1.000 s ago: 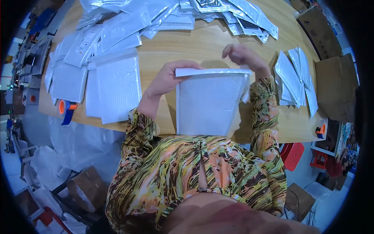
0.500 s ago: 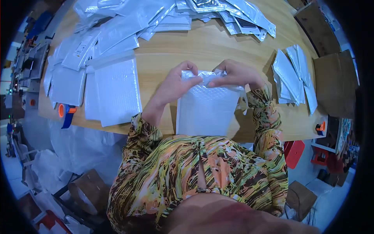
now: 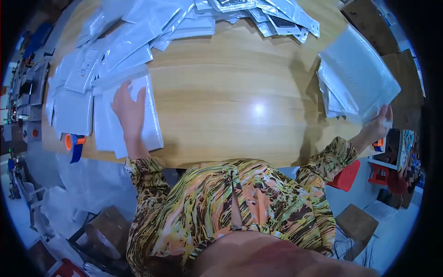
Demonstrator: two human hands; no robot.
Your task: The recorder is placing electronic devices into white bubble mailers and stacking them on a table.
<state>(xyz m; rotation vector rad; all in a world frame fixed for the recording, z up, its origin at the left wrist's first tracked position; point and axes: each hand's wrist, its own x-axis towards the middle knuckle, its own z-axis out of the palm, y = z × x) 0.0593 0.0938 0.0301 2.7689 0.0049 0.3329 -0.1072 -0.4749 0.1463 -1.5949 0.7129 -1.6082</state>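
Moved: both my hands left the table (image 3: pixel 230 92) centre, apart.
Left hand (image 3: pixel 129 108): open, flat on mailer stack (image 3: pixel 122 131).
Right hand (image 3: pixel 379 124): gripped sealed mailer (image 3: pixel 362 76); fingers partly hidden.

The site was a packing workroom. A wooden table (image 3: pixel 221 92) carried stacked white bubble mailers (image 3: pixel 124 115), loose plastic pouches (image 3: pixel 258 14), a tape dispenser (image 3: pixel 74 143), with cardboard boxes (image 3: pixel 401 83) alongside.

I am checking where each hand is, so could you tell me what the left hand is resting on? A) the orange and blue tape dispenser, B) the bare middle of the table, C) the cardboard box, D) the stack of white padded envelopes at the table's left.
D: the left hand lies flat on the stack of white padded envelopes, apart from the tape dispenser.
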